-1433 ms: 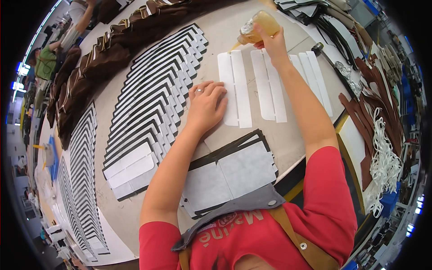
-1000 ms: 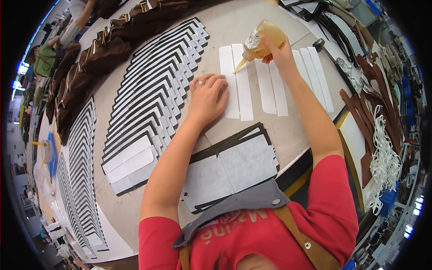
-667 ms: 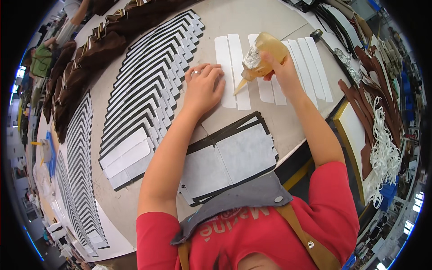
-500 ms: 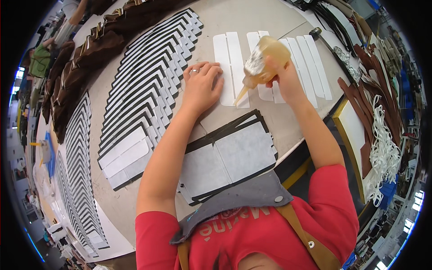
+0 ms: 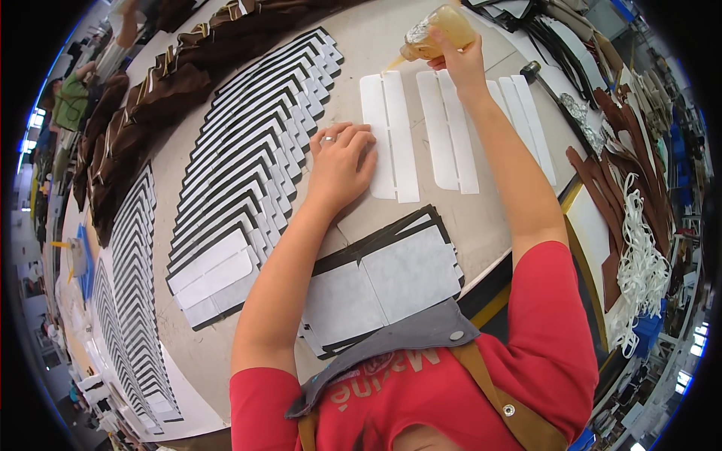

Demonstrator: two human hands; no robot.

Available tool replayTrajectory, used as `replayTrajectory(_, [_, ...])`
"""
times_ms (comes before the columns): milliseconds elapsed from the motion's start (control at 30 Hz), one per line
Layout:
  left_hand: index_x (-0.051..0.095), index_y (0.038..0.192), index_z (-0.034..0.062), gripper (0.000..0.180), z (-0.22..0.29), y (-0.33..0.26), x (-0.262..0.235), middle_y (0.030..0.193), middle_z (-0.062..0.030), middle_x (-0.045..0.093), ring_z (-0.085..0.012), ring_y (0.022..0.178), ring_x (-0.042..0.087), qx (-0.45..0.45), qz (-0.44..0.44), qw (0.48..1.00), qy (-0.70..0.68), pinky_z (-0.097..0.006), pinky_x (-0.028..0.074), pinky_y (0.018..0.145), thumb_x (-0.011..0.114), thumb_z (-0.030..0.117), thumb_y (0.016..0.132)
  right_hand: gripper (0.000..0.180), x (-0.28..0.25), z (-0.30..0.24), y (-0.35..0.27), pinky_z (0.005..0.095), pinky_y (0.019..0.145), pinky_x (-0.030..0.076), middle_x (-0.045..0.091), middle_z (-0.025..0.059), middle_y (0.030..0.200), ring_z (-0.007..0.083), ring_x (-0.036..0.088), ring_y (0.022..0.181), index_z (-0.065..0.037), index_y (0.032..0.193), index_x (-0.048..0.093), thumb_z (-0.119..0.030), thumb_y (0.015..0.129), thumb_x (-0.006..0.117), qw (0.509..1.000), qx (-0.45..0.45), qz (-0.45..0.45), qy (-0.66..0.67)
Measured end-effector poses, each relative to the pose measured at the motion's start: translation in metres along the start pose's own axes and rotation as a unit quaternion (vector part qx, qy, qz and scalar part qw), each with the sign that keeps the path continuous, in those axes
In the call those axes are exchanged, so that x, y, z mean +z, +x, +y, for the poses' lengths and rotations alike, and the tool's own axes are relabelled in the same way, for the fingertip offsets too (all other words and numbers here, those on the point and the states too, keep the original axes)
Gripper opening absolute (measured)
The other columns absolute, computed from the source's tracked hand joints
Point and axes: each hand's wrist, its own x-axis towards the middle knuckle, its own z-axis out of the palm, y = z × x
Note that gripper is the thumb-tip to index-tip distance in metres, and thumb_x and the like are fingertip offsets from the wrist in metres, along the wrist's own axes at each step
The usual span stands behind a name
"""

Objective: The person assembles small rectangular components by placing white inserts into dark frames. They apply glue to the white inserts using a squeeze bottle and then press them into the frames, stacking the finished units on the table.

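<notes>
step: we seem to be dispensing along the slotted white panel [image 5: 401, 139], nozzle [image 5: 394, 64] at the slot's far end; contact unclear
next move: calls for a steady nozzle over the slot, we judge
panel: flat on the table [image 5: 368, 45]
right hand [image 5: 463, 64]: fingers wrapped round tilted bottle [image 5: 453, 26]
left hand [image 5: 342, 154]: fingers half-curled by panel's left edge, gripping nothing visible
bottle: yellowish contents, level unclear to us

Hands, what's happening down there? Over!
Right hand: gripping yellowish squeeze bottle, nozzle at white panel, far end. Left hand: at panel's left edge. Grey panel stack: nearer body, clear of hands.
</notes>
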Motion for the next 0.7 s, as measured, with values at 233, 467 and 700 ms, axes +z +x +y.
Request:
replayTrajectory(233, [0.057,0.094,0.0122,0.015,0.001,-0.001,-0.001,0.113,-0.0010,0.059,-0.0241,0.117,0.046,0.000,0.004,1.000,0.000,-0.044,0.021,0.101,0.059,0.017,0.080,0.061,-0.007,-0.004,-0.003,0.0222,0.045,0.048,0.058,0.0096,0.077,0.0140,0.058,0.050,0.003,0.107,0.041,-0.037,0.075,0.075,0.999,0.005,-0.037,0.003])
replayTrajectory(467, [0.058,0.095,0.0122,0.016,0.000,0.000,0.001,0.113,-0.0010,0.060,-0.0235,0.116,0.047,0.001,0.008,1.000,0.007,-0.042,0.021,0.101,0.060,0.016,0.080,0.058,-0.021,-0.019,-0.039,0.0218,0.044,0.044,0.058,0.0088,0.077,0.0121,0.054,0.047,0.002,0.107,0.045,-0.039,0.077,0.073,0.996,0.059,-0.071,0.004])
replayTrajectory(700, [0.056,0.093,0.0117,0.015,-0.002,-0.001,0.004,0.110,-0.0001,0.059,-0.0235,0.113,0.048,0.018,0.022,1.000,0.012,-0.046,0.022,0.099,0.059,0.017,0.079,0.054,-0.032,-0.040,-0.082,0.0219,0.043,0.044,0.057,0.0075,0.078,0.0113,0.053,0.049,0.001,0.109,0.045,-0.036,0.079,0.070,0.985,0.106,-0.133,-0.011])
